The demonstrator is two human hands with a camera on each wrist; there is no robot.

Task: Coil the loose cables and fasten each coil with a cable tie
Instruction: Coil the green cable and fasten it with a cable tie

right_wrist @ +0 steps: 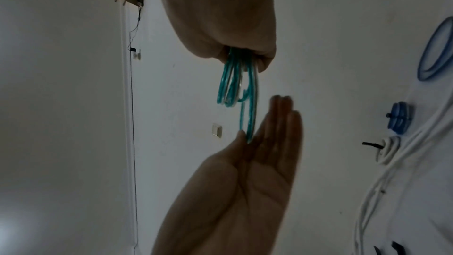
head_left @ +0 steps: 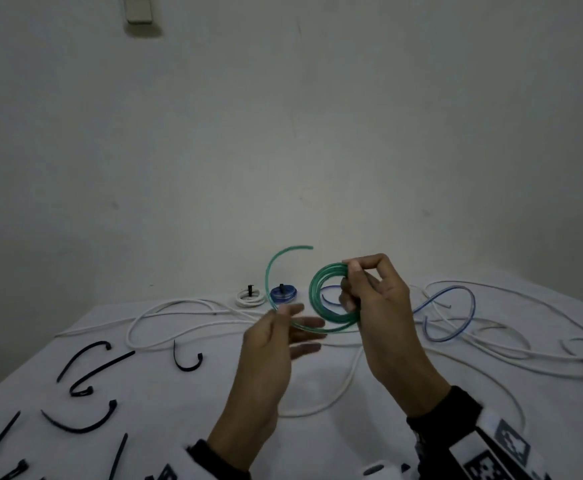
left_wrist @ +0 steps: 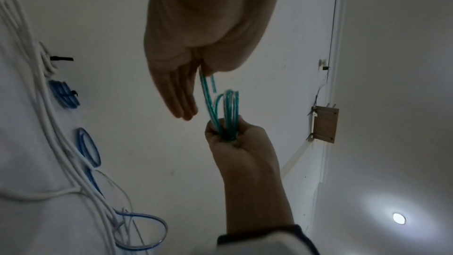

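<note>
Right hand: the right hand point(head_left: 375, 299) is raised above the middle of the desk point(head_left: 186, 407), fingers curled round the green cable point(head_left: 328, 296), gripping its stacked loops on their right side.
Left hand: the left hand point(head_left: 276, 337) has its thumb and forefinger pinching the free strand of the same cable, while the other fingers point(head_left: 309, 323) lie straight and slightly spread.
Green cable: several loops sit together as one coil in the air, touching nothing on the desk; the loose tail runs from the coil's bottom, through the left pinch, then arcs up and over to a free end above and left of the coil.
Wrist views: from the left wrist the coil point(left_wrist: 226, 115) is seen edge-on in the right fist point(left_wrist: 241, 143); from the right wrist the strand runs down to the left thumb and forefinger point(right_wrist: 247, 141).
Finished coils: a white coil point(head_left: 249, 297) and a blue coil point(head_left: 283, 295), each with a black tie, lie side by side near the far edge.
Loose cables: white cables point(head_left: 193, 306) sprawl across the far half, and a blue cable point(head_left: 451, 315) loops toward the right edge.
Cable ties: black cable ties point(head_left: 82, 420) lie scattered by the near left corner.
</note>
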